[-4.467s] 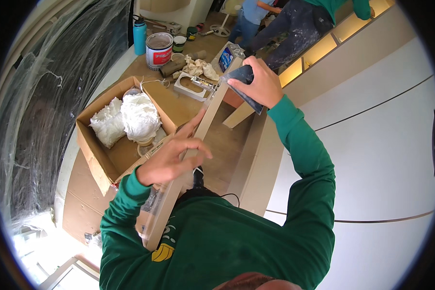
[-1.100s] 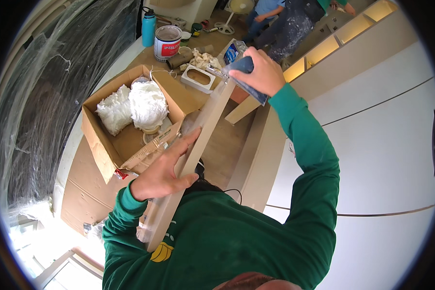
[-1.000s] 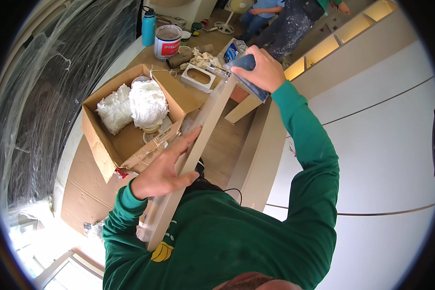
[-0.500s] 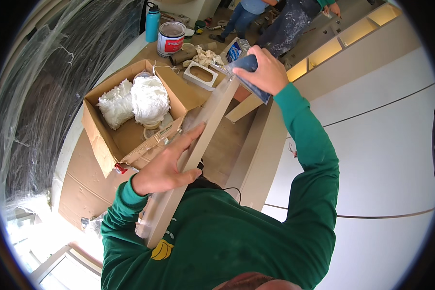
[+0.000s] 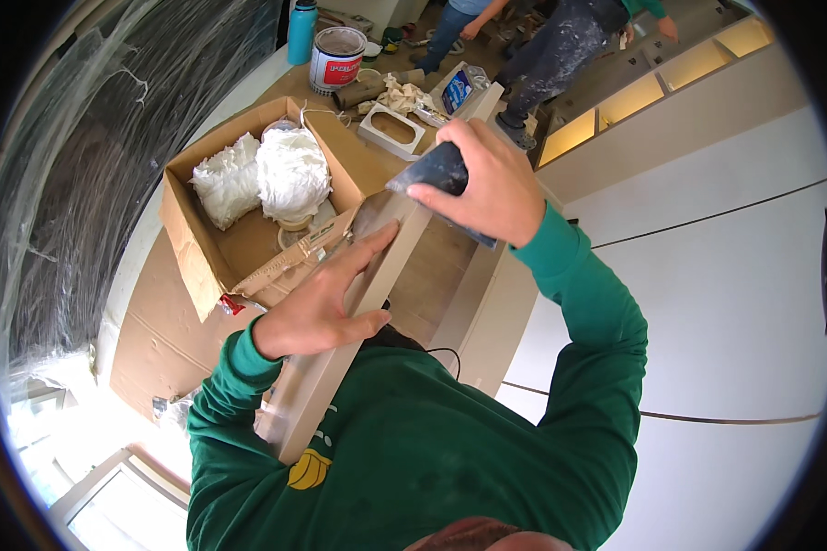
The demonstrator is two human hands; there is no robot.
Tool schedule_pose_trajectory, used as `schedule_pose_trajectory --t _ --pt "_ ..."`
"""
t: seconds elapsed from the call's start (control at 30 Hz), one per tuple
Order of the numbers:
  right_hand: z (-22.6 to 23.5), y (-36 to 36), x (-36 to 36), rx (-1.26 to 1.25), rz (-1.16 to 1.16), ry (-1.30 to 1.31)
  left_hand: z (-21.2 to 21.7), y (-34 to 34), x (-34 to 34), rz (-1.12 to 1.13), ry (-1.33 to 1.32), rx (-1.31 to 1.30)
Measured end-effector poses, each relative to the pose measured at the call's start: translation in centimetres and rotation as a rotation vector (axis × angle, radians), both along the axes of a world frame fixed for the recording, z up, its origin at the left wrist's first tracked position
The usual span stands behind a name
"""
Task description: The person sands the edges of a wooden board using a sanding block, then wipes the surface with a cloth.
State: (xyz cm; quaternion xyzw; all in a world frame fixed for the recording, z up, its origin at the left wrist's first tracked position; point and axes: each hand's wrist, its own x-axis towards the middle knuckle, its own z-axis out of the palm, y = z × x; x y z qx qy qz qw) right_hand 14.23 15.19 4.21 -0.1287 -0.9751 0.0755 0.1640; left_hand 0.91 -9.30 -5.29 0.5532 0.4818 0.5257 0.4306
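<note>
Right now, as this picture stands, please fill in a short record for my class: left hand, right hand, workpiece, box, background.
Left hand: the left hand is spread, touching the board
Right hand: the right hand grips a dark flat tool over the board; contact hard to tell
Workpiece: long, pale board, slanting away from the wearer's body
Box: open cardboard box, left of the board, holding white bundles
Background: blue bottle, red-labelled can, two people partly visible
</note>
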Motion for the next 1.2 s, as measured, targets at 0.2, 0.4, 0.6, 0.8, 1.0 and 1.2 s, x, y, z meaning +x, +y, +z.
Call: schedule_pose_trajectory --t 0.2,0.4,0.6,0.8,1.0,1.2 --pt "0.1 -0.2 0.3 0.037 -0.017 0.064 -0.1 -0.6 0.0 0.005 -0.028 -0.123" --pt "-0.3 -4.4 1.0 -0.056 0.051 0.024 0.7 -3.7 -0.1 -0.053 0.275 -0.153" --pt "-0.3 -3.2 1.3 0.001 0.042 0.072 2.0 -7.6 -0.4 -0.169 0.296 -0.254" --pt "-0.9 -1.9 1.7 -0.028 -0.035 0.133 2.9 -7.6 -0.7 -0.190 0.406 -0.231" --pt "-0.9 -5.5 2.9 -0.038 0.007 0.131 3.2 -7.1 -1.3 -0.230 0.357 -0.256" --pt "-0.9 -6.3 3.2 -0.020 -0.007 0.115 2.8 -7.3 -1.3 -0.216 0.366 -0.257"
